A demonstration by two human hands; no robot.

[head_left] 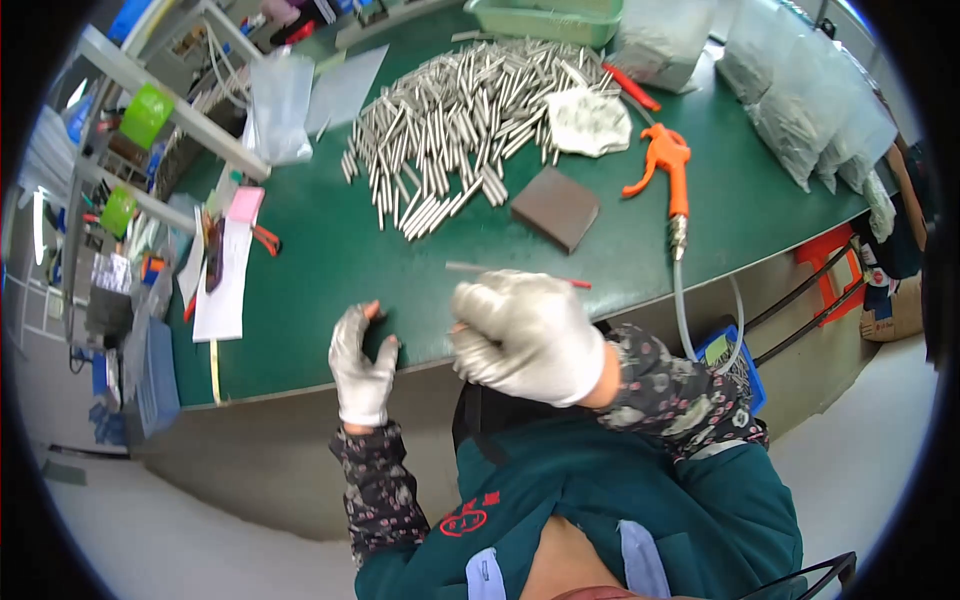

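My right hand (525, 335), in a whitish glove, is closed into a fist over the near edge of the green table (330, 260). A thin metal rod with a red tip (510, 272) sticks out just above the fist; whether the fist grips it is unclear. My left hand (362, 365), also gloved, hangs open at the table edge with fingers spread and nothing in it. A big pile of short metal rods (455, 125) lies further back on the table.
A dark brown block (556, 207) lies near the pile. An orange air blow gun (668, 170) with hose sits to the right, by a white rag (588, 120). Papers (222, 280), clear bags (278, 105), a green tray (545, 18) and shelving (150, 130) surround.
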